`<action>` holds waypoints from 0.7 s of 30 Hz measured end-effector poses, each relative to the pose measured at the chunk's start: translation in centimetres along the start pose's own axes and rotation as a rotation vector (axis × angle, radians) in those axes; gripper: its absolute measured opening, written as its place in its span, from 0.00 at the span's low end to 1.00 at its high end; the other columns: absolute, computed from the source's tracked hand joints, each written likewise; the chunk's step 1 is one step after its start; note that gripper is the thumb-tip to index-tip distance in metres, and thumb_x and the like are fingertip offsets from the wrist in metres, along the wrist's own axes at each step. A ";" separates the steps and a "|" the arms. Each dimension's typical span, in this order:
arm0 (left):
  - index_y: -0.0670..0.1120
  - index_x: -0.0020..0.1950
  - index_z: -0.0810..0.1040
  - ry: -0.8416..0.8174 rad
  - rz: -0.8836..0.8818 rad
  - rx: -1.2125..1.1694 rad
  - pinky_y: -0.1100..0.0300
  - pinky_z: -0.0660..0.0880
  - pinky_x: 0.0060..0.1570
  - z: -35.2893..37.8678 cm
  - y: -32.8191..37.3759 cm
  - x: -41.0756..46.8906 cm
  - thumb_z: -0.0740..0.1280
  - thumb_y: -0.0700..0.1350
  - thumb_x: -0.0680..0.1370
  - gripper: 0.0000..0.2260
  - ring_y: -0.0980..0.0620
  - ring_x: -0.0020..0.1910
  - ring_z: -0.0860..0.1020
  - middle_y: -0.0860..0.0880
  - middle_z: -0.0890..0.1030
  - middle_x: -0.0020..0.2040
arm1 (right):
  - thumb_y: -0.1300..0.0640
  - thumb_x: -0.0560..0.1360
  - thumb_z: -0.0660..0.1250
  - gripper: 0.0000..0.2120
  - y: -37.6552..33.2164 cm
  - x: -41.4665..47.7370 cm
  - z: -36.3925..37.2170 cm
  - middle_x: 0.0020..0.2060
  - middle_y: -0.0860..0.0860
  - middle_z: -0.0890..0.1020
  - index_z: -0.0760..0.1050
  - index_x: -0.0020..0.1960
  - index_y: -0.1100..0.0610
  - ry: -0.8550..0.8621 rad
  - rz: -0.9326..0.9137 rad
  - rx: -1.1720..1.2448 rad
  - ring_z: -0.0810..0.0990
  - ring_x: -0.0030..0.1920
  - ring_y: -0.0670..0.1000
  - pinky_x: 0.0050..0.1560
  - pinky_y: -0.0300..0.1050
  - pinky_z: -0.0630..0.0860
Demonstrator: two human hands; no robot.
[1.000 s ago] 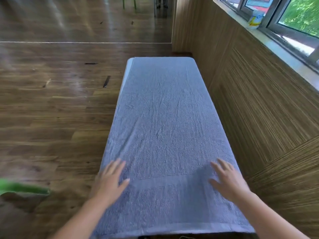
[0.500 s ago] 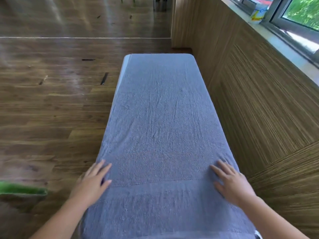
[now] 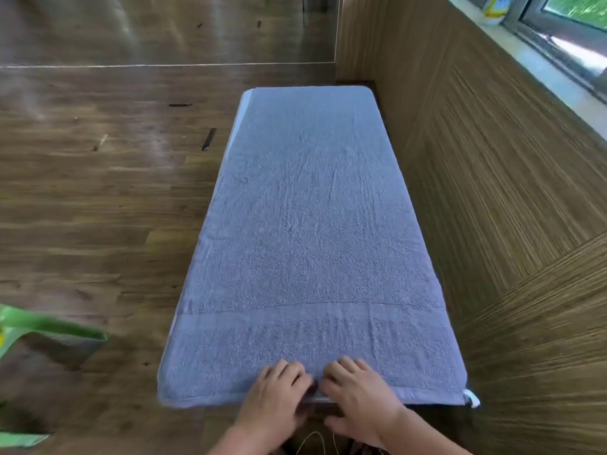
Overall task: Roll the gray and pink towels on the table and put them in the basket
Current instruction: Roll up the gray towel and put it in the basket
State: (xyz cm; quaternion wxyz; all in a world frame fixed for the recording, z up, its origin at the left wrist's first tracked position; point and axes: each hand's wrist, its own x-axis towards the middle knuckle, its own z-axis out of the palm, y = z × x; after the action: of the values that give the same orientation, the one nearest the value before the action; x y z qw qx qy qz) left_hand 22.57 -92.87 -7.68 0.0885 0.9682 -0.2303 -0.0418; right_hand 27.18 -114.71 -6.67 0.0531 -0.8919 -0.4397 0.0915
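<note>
A gray towel point(image 3: 308, 224) lies flat and lengthwise over a narrow table, covering nearly all of it. Only a pale strip of the table's edge point(image 3: 246, 105) shows at the far left. My left hand point(image 3: 274, 394) and my right hand point(image 3: 359, 397) sit side by side at the middle of the towel's near hem. Their fingers are curled over the hem, and the right thumb lies below the edge. Neither a pink towel nor a basket is in view.
A wood-panelled wall point(image 3: 492, 208) runs close along the table's right side, under a window sill holding a small container point(image 3: 492, 8). Wooden floor point(image 3: 98, 192) lies to the left, with a green plastic object point(image 3: 49, 326) near me. A white tag point(image 3: 471, 398) hangs at the towel's near right corner.
Both hands slid from the towel's outer sides toward me and inward. They now meet at the middle of the near hem with fingers curled.
</note>
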 end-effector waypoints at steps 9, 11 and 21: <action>0.58 0.47 0.72 0.053 -0.171 -0.037 0.62 0.76 0.39 -1.1 -5.0 -3.0 0.75 0.45 0.63 0.18 0.56 0.44 0.74 0.60 0.72 0.46 | 0.50 0.57 0.77 0.14 4.0 -3.2 -0.2 0.38 0.44 0.75 0.76 0.39 0.46 0.110 0.167 -0.095 0.76 0.37 0.49 0.32 0.42 0.74; 0.58 0.47 0.73 0.040 -0.251 -0.039 0.63 0.76 0.38 -1.7 -7.4 -5.3 0.78 0.44 0.61 0.21 0.57 0.44 0.74 0.61 0.72 0.46 | 0.51 0.55 0.79 0.16 6.3 -6.1 -0.6 0.37 0.44 0.75 0.75 0.38 0.47 0.103 0.262 -0.104 0.77 0.37 0.49 0.31 0.43 0.75; 0.58 0.43 0.76 0.102 -0.616 0.007 0.56 0.73 0.36 -4.7 -15.5 -11.4 0.71 0.44 0.71 0.09 0.55 0.47 0.74 0.60 0.73 0.46 | 0.54 0.66 0.69 0.08 12.5 -12.9 -4.3 0.34 0.37 0.75 0.71 0.37 0.44 0.038 0.719 0.100 0.74 0.41 0.43 0.38 0.41 0.73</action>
State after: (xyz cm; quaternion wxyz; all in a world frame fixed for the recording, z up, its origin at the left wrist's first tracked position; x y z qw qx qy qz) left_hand 19.77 -73.38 -5.60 0.0797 0.9936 0.0782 -0.0172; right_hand 30.07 -132.66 -3.16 0.0692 -0.9874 -0.0919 0.1089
